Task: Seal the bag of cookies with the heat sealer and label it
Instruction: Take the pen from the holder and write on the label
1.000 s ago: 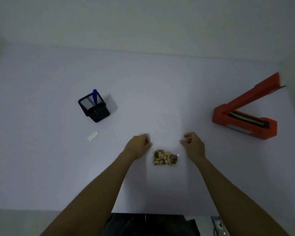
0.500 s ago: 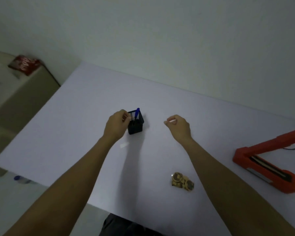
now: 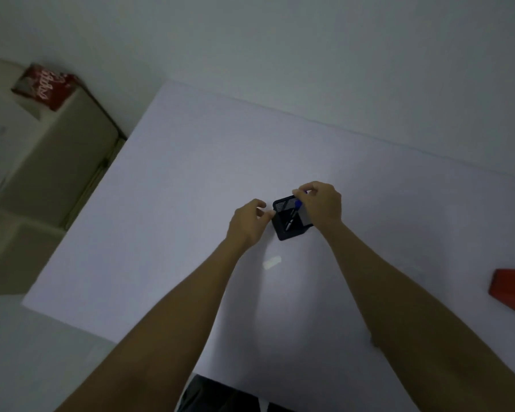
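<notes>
Nearest the desk's front edge, a small white label lies flat. Beyond it stands a black mesh pen holder. The left hand, fingers curled, touches its left corner; the right hand pinches a blue pen upright in it. The red heat sealer sits at the right edge. The cookie bag is out of view.

Both forearms bare, extended forward over the worktop, converging toward its middle. Left hand: fingers loosely curled, thumb and fingertips near each other, nothing visibly held. Right hand: wrist bent, thumb and index finger pinched together, palm down.
</notes>
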A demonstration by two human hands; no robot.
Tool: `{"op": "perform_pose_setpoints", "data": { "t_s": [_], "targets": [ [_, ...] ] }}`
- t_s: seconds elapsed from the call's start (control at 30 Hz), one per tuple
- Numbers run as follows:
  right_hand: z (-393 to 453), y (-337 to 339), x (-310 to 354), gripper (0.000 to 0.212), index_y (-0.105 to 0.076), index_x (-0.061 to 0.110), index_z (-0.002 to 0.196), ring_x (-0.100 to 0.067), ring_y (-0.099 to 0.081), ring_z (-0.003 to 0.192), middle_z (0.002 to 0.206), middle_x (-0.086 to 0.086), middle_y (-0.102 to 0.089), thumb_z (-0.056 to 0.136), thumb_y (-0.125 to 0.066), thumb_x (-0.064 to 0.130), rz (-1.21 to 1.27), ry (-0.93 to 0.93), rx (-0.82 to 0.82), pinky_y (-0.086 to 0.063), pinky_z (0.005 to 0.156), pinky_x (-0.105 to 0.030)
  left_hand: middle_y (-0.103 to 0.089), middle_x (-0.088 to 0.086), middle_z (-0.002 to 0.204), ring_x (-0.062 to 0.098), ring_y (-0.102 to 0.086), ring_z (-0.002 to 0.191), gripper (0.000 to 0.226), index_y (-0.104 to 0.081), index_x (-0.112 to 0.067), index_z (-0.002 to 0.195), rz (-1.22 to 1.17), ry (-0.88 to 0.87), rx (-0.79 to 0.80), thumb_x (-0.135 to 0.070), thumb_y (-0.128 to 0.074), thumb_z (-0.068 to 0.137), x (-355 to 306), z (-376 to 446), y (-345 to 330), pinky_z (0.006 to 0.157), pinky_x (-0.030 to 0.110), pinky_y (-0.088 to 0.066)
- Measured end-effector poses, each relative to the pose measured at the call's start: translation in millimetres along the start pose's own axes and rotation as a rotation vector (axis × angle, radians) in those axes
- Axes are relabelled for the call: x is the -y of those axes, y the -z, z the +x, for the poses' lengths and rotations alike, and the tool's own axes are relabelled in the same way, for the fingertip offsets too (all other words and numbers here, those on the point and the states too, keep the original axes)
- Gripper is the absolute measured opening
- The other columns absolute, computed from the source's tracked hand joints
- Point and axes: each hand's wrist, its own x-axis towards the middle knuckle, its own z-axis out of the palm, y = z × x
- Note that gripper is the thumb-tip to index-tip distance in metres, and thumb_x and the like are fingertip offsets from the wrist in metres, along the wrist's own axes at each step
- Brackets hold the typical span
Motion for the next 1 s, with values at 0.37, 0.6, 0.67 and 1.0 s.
{"op": "perform_pose_setpoints", "data": {
  "t_s": [0.37, 0.6, 0.67, 1.0],
  "targets": [
    [-36, 75, 34, 0.018, -0.071, 0.016, 0.081, -0.001, -0.055, 0.059, 0.066, 0.008, -0.063, 0.085, -0.071, 0.033, 0.147, 0.085, -0.222, -0.040, 0.056, -0.006, -0.063, 0.001, 0.121, 0.016, -0.060, 0.096, 0.034, -0.057, -0.020, 0.126, -0.039, -0.195, 0.036, -0.027, -0.060, 0.093, -25, -13, 36, 0.081, 0.025, -0.045],
    [-77, 150, 49, 0.018, -0.070, 0.019, 0.076, -0.010, -0.049, 0.060, 0.065, 0.004, -0.054, 0.083, -0.073, 0.035, 0.667, -0.177, -0.291, -0.051, 0.067, -0.025, -0.066, -0.011, 0.087, 0.002, -0.060, 0.067, 0.015, -0.067, -0.023, 0.105, -0.058, -0.454, 0.107, -0.023, -0.066, 0.089, -98, -65, 54, 0.060, 0.010, -0.046],
    [-86, 158, 51, 0.018, -0.071, 0.017, 0.078, -0.010, -0.048, 0.057, 0.065, 0.003, -0.053, 0.081, -0.075, 0.034, 0.797, -0.213, -0.304, -0.049, 0.065, -0.024, -0.062, -0.007, 0.078, 0.004, -0.054, 0.062, 0.006, -0.067, -0.019, 0.094, 0.011, -0.494, 0.064, -0.021, -0.067, 0.088, -114, -79, 55, 0.057, 0.015, -0.043],
    [-123, 167, 62, 0.024, -0.068, 0.011, 0.087, -0.007, -0.040, 0.048, 0.065, 0.003, -0.056, 0.081, -0.076, 0.033, 1.079, -0.213, -0.099, -0.036, 0.044, -0.019, -0.064, -0.001, 0.091, 0.014, -0.053, 0.077, 0.011, -0.065, -0.014, 0.100, 0.306, -0.592, -0.188, -0.022, -0.060, 0.094, -145, -130, 56, 0.068, 0.024, -0.038]
  ]
}}
